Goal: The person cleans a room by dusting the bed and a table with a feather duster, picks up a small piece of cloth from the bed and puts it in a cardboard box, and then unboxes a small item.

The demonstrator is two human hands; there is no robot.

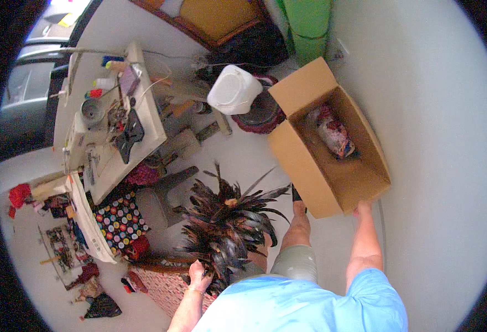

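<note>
My left hand [200, 276] is closed on the lower end of a large bunch of dark feathers [231, 220], which spreads out in front of my legs. With my right hand [363, 208] I grip the near edge of an open cardboard box [330, 182] beside the wall; my fingers are partly hidden by the box. Inside the box lies a wrapped bundle [335, 132] in clear plastic, with red, whitish and blue parts showing.
A sewing table [156, 128] with thread cones and a dark star-shaped piece stands at the left. Beyond the box are a white plastic container [231, 91] and a dark red round stool or basket [258, 114]. Polka-dot fabric [121, 222] hangs near a patterned cloth [160, 286].
</note>
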